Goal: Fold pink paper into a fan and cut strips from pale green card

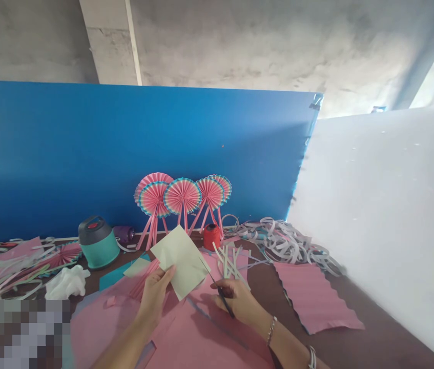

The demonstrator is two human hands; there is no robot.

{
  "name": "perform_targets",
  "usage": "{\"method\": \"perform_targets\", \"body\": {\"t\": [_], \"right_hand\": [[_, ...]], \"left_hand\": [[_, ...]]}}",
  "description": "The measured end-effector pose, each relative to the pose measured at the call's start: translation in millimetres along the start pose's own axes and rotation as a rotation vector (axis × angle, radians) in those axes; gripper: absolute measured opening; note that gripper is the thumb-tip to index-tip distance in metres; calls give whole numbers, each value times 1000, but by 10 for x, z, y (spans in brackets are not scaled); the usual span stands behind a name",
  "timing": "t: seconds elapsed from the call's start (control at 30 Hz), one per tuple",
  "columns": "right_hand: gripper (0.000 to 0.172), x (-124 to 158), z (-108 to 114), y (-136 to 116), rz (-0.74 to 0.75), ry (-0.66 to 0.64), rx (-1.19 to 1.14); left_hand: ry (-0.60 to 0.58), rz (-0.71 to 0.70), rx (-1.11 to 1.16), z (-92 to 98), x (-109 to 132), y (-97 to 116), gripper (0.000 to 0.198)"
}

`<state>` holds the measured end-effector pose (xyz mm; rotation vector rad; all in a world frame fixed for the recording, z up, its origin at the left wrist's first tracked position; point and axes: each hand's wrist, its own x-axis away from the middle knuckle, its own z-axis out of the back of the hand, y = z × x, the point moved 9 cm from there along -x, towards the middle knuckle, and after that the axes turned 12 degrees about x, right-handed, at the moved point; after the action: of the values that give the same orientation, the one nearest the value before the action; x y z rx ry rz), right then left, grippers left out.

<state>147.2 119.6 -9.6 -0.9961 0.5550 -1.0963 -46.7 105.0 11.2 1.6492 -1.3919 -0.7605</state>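
A pale cream sheet of paper (184, 256) is pinched at its lower left edge by my left hand (155, 292), thumb on top. My right hand (240, 300) is closed on dark-handled scissors (222, 299). Their thin blades lie along the right edge of the cream sheet. Beneath both hands spread large pink paper sheets (209, 338). Cut pale paper strips (230, 261) lie just beyond my right hand. To the left of the cream sheet, a teal sheet (111, 277) sticks out partly covered.
Pleated pink paper fans (183, 196) stand against the blue panel (217, 133). Before them sit a red spool-like object (211, 237) and a teal, dark-topped container (99, 243). Curled strips (278, 238) and a wavy pink sheet (316, 297) lie right; crumpled white material (66, 282) lies left.
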Motion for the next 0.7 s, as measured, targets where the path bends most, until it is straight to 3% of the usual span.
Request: {"method": "perform_targets", "body": {"t": [0.7], "right_hand": [[48,-34,-17,75,1,-9,-16]], "left_hand": [[-20,-6,26,18,-29,-35,43]]}}
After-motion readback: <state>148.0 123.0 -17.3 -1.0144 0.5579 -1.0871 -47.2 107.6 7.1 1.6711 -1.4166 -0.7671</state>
